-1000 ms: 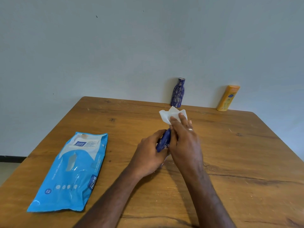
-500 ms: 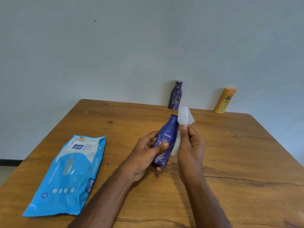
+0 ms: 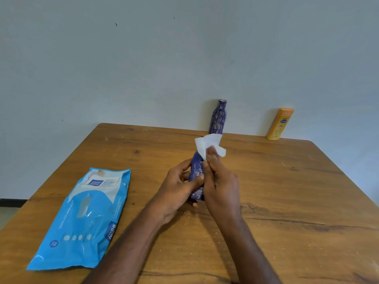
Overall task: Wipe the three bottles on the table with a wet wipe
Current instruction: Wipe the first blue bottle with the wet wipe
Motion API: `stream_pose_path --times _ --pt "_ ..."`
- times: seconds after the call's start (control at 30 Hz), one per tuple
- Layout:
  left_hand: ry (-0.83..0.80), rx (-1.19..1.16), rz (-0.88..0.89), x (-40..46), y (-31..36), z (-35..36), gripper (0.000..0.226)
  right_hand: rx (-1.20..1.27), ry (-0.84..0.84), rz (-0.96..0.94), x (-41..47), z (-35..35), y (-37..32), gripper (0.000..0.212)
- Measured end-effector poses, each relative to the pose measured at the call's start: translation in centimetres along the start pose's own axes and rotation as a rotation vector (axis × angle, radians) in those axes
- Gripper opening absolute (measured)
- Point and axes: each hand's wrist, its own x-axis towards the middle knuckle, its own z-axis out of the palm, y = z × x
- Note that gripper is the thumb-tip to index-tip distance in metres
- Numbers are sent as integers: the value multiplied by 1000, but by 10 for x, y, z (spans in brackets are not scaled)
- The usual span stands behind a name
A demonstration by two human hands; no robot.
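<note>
1. Three bottles in view on one wide wooden desk (image 3: 287, 191), its far edge against the wall; only one in hand, so most of the wiping judged not yet done.
2. Blue wet-wipe pack (image 3: 82, 218) lying flat on the left side of the desk, well apart from the hands.
3. Left hand (image 3: 176, 191) closed around the lower body of the dark blue bottle (image 3: 195, 173), thumb across its front, holding it above the middle of the desk.
4. Right hand (image 3: 220, 185) just beside it on the right, fingers (image 3: 211, 152) pinched shut on the white wet wipe (image 3: 207, 146), pressing it against the bottle's upper end.
5. Long axis of the held bottle running away from the body, cap end far and tilted up, base near. Cap itself hidden under the wipe.
6. Patterned blue bottle (image 3: 218, 117) and yellow bottle (image 3: 280, 125) upright at the far edge, both beyond the held bottle's top.
7. Likely next stroke: wipe drawn down along that axis from neck towards base, right hand nearer the uncovered side; left thumb in the path, so probably a turn of the bottle needed.
</note>
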Motion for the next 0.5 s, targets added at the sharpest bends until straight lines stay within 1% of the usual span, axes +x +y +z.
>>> stream_pose_path --times 0.03,0.1,0.17,0.27,0.3,0.33,0.4,0.5 --pt "-38 -74 -16 -1 2 1 35 -51 -12 -66 1 0 0 37" --pt "-94 -318 -58 -2 6 0 33 -117 -38 -167 3 -1 0 40" --pt "-89 -471 -72 -2 7 -3 35 -151 -100 -223 2 -3 -1 39" --pt "-44 -496 -70 1 7 -11 38 -167 -304 -243 -2 -7 -1 38" --pt "-24 -482 -72 2 7 -14 39 -169 -350 -260 -3 -8 0 38" --pt "-2 -463 -72 3 7 -16 39 -163 -362 -280 -3 -10 1 37" --pt "27 -427 -63 3 8 -18 38 -143 -296 -284 -2 -11 3 35" --pt "-3 -425 -68 1 8 -15 36 -117 -136 -163 3 -13 6 39"
